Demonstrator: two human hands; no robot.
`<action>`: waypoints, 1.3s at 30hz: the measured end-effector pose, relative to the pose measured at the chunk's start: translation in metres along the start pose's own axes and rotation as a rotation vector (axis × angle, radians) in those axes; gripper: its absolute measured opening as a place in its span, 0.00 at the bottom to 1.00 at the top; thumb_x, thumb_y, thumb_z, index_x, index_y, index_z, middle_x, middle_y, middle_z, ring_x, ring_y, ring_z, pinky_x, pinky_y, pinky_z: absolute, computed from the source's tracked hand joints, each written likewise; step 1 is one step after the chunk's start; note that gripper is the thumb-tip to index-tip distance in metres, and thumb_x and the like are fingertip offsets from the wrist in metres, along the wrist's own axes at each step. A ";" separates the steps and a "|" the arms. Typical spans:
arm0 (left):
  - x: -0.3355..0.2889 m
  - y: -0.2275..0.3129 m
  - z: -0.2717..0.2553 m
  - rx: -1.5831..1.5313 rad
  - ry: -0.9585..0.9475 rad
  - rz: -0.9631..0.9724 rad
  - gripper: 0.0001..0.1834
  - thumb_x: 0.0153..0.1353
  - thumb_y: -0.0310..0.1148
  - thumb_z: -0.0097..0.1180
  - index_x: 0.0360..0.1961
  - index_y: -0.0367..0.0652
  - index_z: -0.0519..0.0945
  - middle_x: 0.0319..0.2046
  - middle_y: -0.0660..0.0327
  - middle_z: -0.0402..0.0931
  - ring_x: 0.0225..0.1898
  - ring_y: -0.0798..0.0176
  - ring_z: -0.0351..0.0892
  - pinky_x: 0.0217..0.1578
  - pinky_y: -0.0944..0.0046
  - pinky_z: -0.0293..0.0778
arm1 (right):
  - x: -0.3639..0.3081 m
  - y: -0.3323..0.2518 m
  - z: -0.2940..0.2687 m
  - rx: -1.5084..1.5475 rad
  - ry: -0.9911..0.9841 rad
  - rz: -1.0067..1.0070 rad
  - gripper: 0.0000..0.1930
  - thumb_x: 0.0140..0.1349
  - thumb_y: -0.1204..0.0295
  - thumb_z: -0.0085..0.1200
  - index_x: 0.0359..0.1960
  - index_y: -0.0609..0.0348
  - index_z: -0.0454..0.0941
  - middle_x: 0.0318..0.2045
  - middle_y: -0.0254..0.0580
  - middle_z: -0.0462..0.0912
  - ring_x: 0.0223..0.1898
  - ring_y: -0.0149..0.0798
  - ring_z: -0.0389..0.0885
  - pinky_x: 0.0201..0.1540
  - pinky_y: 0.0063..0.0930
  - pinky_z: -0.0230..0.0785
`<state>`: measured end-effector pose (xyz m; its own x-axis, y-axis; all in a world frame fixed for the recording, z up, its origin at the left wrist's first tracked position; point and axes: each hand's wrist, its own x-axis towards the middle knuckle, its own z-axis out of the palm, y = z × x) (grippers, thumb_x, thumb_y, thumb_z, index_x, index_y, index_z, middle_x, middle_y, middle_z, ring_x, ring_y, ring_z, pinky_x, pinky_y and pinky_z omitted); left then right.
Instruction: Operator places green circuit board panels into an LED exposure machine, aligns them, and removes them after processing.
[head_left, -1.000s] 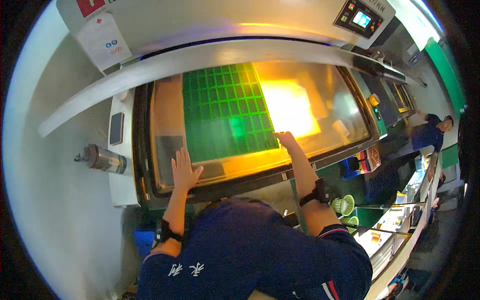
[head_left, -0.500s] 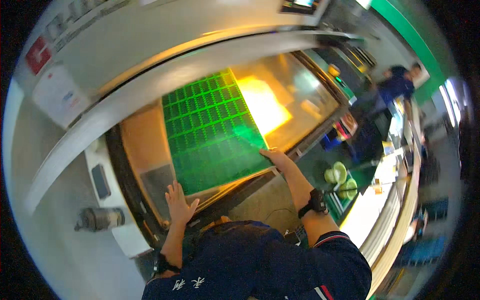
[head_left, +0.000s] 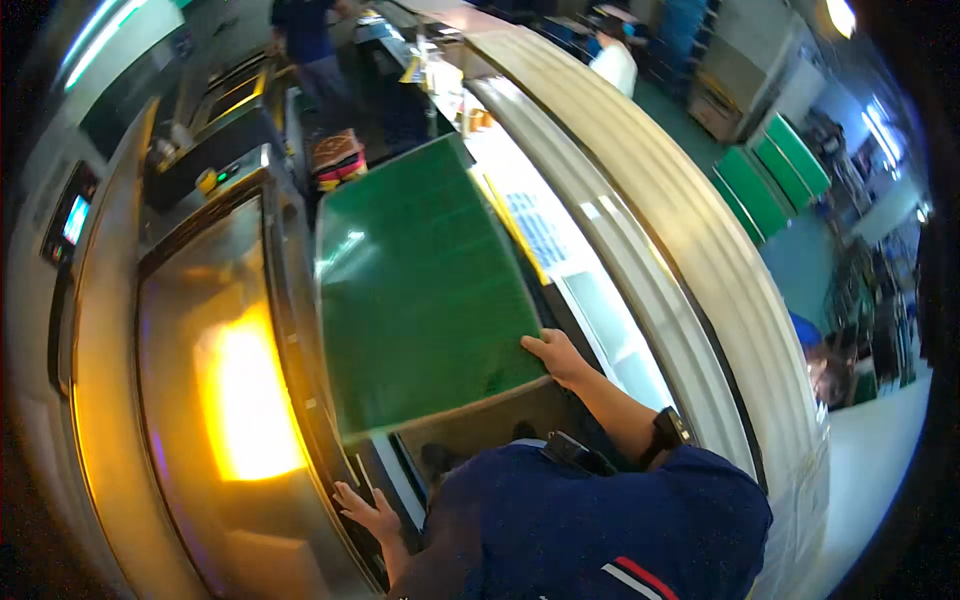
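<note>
My right hand (head_left: 560, 360) grips a large green circuit board panel (head_left: 420, 285) by its near right corner, thumb on top and fingers out of sight underneath. The panel hangs roughly flat between the machine on the left and the lit table on the right. A glare streak crosses its left part. Lower left, my left hand (head_left: 368, 512) is off the panel with its fingers apart. It is close to the dark edge of the machine's framed bed (head_left: 310, 415); whether it touches that edge I cannot tell.
Bright yellow light (head_left: 245, 400) glows in the machine bed. To the right stand the lit table (head_left: 530, 190) and a long pale curved cover (head_left: 640, 170). Ahead is a person in dark clothes (head_left: 305, 45); other people are farther right. Green boards (head_left: 765, 180) stand beyond the cover.
The panel has left the machine bed and swung right, carried in my right hand. My view has turned right too. The left hand stays near the bed's edge.
</note>
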<state>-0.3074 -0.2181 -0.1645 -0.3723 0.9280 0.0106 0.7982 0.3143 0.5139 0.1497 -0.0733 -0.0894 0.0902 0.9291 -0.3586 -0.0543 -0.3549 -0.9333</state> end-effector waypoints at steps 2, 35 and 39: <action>-0.002 0.018 0.021 -0.082 -0.078 0.097 0.40 0.66 0.45 0.47 0.73 0.40 0.48 0.74 0.51 0.44 0.75 0.41 0.35 0.68 0.33 0.29 | -0.033 0.031 -0.032 0.204 0.228 0.040 0.19 0.64 0.62 0.57 0.39 0.73 0.81 0.33 0.39 0.83 0.35 0.31 0.79 0.39 0.30 0.71; 0.047 -0.045 0.166 0.026 -1.069 0.316 0.13 0.55 0.36 0.50 0.26 0.37 0.81 0.24 0.50 0.78 0.27 0.53 0.76 0.30 0.55 0.71 | -0.141 -0.183 -0.100 -0.429 0.572 -1.184 0.20 0.52 0.64 0.68 0.44 0.57 0.77 0.43 0.41 0.81 0.46 0.45 0.78 0.51 0.38 0.70; 0.041 -0.065 0.156 -0.007 -1.039 0.398 0.16 0.57 0.41 0.51 0.26 0.38 0.81 0.25 0.49 0.78 0.29 0.52 0.77 0.31 0.54 0.70 | -0.223 -0.277 -0.124 -0.320 1.070 -1.893 0.47 0.53 0.43 0.63 0.67 0.53 0.54 0.59 0.47 0.68 0.56 0.49 0.71 0.63 0.50 0.57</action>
<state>-0.3009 -0.1693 -0.3317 0.4904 0.6792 -0.5461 0.7683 -0.0412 0.6387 0.2676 -0.1949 0.2471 0.1887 -0.2465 0.9506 0.8429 0.5373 -0.0280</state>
